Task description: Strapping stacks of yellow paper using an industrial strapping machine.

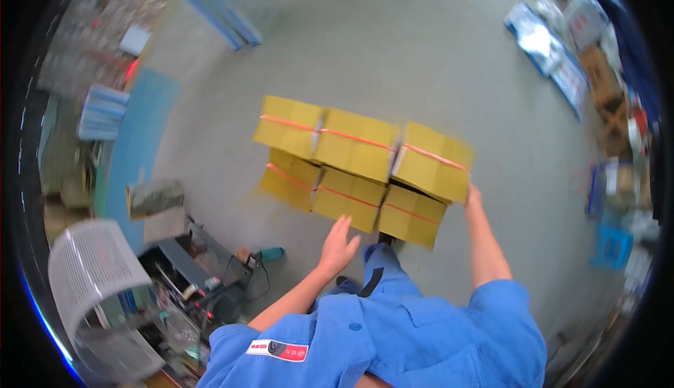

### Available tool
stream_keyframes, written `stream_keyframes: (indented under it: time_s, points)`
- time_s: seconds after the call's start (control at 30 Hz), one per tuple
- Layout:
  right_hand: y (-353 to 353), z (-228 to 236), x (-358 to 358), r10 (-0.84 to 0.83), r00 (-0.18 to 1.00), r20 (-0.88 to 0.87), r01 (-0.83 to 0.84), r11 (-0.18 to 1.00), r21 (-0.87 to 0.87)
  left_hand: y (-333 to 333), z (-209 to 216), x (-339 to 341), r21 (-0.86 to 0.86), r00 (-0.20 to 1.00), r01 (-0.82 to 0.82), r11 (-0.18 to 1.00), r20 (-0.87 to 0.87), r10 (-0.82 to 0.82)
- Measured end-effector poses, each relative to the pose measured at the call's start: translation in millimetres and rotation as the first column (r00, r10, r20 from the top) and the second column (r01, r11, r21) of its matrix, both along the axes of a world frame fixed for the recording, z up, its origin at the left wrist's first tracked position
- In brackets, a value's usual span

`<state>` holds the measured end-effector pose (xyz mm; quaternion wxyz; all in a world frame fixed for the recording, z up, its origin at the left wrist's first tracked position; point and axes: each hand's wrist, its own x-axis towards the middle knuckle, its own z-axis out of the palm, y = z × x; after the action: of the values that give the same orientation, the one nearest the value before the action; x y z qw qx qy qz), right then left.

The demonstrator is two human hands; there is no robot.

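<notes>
Several yellow, paper-like bundles with an orange-pink band across each sit in two rows of three in front of me. The far right bundle (433, 161) and the near middle bundle (347, 198) are the closest to my hands. My left hand (340, 246) is open, fingers stretched toward the near middle bundle's lower edge; I cannot tell whether they touch it. At the far right bundle's outer corner is my right hand (474, 197), its fingers mostly hidden, so its grip cannot be made out. Motion blurs the bundles' edges, and what supports them is hidden.
A grey machine (186, 268) with a curved perforated cover (98, 258) stands at near left. Blue-and-white stacks (103, 112) lie beyond it, and another upright stack (221, 9) at far left. Cardboard boxes (600, 75) and a blue stool (612, 246) line the right side.
</notes>
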<state>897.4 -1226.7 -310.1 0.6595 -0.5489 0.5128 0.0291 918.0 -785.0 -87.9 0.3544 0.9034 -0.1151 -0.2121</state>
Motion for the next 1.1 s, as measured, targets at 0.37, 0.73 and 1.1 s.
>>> stream_keyframes:
  time_s: [0.37,0.73,1.1]
  points:
    - [320.8,10.5,46.4,0.91,-0.121,-0.398,-0.286,-0.415,-0.863,250.8,28.7,-352.6,0.069,0.386,-0.918,0.391,-0.081,0.919]
    - [684.8,-17.7,-118.8,0.888,-0.453,-0.079,-0.888,-0.458,-0.047,275.5,33.8,-640.8,0.033,-0.521,-0.854,-0.52,-0.078,0.85]
    - [973.7,-27.6,-300.2,0.459,-0.857,-0.234,-0.434,-0.888,-0.15,450.1,44.1,-738.8,-0.101,-0.736,-0.665,-0.74,-0.08,0.673]
